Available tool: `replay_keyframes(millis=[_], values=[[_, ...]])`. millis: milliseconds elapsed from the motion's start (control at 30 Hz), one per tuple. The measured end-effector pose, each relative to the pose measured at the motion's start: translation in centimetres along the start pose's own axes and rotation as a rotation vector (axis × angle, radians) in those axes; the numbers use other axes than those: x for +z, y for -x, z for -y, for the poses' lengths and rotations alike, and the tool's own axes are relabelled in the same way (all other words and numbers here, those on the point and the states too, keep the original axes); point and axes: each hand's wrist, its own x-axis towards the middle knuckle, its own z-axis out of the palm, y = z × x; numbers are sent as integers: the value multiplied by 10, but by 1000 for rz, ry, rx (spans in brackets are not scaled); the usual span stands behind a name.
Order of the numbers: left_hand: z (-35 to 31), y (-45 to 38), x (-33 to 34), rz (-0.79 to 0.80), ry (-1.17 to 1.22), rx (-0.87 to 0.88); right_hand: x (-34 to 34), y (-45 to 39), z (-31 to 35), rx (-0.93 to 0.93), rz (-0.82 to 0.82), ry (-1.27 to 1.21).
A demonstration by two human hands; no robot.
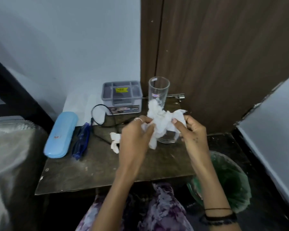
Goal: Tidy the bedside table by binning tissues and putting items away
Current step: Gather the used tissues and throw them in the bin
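Nearest to the camera was a lap in flowered purple and white cloth (pixel 158 212), and on the right wrist sat a few dark bands (pixel 218 216). Beside the right forearm, on the dark floor, stood a bin lined with a green bag (pixel 232 184), just next to the front right corner of the table.

The bedside table (pixel 93 170) was of dark, worn wood. Above its middle both hands were raised together. The left hand (pixel 135 135) pinched one side of a crumpled white tissue (pixel 160 120) between thumb and fingers, and a ring was on one finger. The right hand (pixel 193 132) gripped the other side of the same tissue with its thumb and curled fingers. The tissue was held off the table, in front of a tall clear glass (pixel 159 97) that stood upright behind the hands.

A second, smaller tissue (pixel 115 142) lay on the table just left of the left hand. Further left lay a dark blue object (pixel 82 144), perhaps a folded plastic pouch, but the view was too blurred to be sure. Beside it, at the left edge, lay a light blue case (pixel 61 135).

Further back, a black cable (pixel 98 124) made a loop on the table. Behind it, against the pale wall, stood a grey plastic box (pixel 122 97) with a yellow label on the lid. To the right rose a brown wooden panel (pixel 223 55).
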Motion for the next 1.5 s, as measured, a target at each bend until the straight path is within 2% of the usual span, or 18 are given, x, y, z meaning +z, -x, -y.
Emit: replay_keyframes(millis=[233, 367, 467, 533, 600, 667, 767, 900, 1067, 1200, 1367, 1500], values=[[-42, 55, 163, 382, -23, -23, -131, 25, -60, 137, -366, 114], [-30, 88, 249, 516, -4, -165, -183, 28, -126, 338, -490, 295], [-8, 97, 290, 573, -44, -240, -202, 27, -170, 431, -494, 334], [8, 99, 310, 690, -48, -293, -211, 26, -194, 490, -465, 371], [28, 99, 325, 865, -73, -343, -217, 26, -217, 599, -352, 386], [48, 101, 335, 945, -150, -344, -220, 27, -239, 740, -253, 372], [61, 102, 338, 905, -198, -350, -222, 29, -255, 760, -232, 490], [50, 104, 328, 817, -133, -377, -213, 31, -232, 642, -332, 424], [-8, 105, 287, 660, 124, -311, -189, 32, -162, 369, -373, 321], [-49, 98, 212, 448, 210, -199, -148, 38, -86, 157, -394, 121], [-44, 72, 103, 124, 291, -76, -61, 37, -23, -19, -159, -9], [2, 39, 31, -40, 109, -40, 24, 34, -12, -71, 58, 119]])
